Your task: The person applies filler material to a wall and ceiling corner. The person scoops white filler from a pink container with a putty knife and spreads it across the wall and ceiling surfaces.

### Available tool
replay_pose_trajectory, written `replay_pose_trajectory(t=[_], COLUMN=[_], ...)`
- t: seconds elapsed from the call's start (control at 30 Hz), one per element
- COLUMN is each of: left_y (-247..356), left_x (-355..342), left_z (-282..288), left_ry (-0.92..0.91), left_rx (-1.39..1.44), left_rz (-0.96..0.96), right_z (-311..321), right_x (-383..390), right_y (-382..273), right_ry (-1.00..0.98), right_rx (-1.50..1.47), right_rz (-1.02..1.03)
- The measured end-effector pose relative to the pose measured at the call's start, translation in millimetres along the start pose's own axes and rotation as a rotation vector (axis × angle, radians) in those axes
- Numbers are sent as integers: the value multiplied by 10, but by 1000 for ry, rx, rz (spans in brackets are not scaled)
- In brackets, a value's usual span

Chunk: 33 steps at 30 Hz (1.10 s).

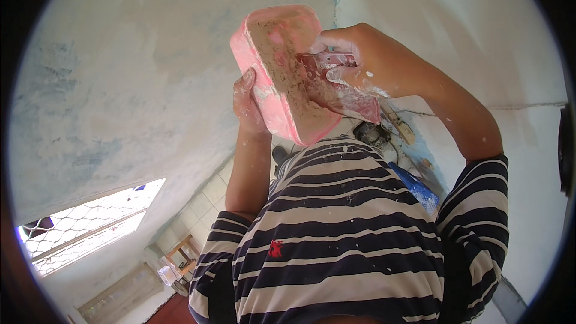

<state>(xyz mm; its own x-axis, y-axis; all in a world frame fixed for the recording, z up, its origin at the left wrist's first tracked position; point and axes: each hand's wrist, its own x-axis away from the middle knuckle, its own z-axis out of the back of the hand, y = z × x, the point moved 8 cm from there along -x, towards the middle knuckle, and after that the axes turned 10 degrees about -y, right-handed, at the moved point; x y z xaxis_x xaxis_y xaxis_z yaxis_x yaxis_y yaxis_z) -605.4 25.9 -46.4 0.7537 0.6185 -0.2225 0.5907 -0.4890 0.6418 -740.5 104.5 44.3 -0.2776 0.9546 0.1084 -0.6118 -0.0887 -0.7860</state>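
Note:
My left hand [246, 102] grips the near left side of a pink rectangular tub [264, 93], held tilted in front of me with greyish-beige paste coating its inside. My right hand [366, 63] is closed on a flat red trowel [366, 108], smeared with pale paste, which reaches into the tub at its right. White residue covers my right hand's fingers and some of my left thumb. The trowel's far end is partly hidden in the tub and paste.
Patchy plastered walls [120, 72] surround me. A window with a white grille [96, 225] is at lower left, above a wooden stand [183, 249] on the tiled floor [216, 195]. Below the tub lie a wooden piece [402, 123], dark clutter and a blue bag [414, 186].

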Motion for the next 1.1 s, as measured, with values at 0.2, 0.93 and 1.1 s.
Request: replay_pose_trajectory(t=[0.2,0.93,1.1], left_y=[-5,-15,166], left_x=[1,107,148], left_z=[24,697,957], left_ry=[41,270,236], left_rx=[-16,-66,-136], left_rz=[-20,145,198], right_z=[-128,-901,-1026], right_x=[-43,-178,-268], right_y=[263,914,909], right_ry=[-69,237,392], right_rx=[-396,-1402,-1533], right_rz=[75,-6,54])
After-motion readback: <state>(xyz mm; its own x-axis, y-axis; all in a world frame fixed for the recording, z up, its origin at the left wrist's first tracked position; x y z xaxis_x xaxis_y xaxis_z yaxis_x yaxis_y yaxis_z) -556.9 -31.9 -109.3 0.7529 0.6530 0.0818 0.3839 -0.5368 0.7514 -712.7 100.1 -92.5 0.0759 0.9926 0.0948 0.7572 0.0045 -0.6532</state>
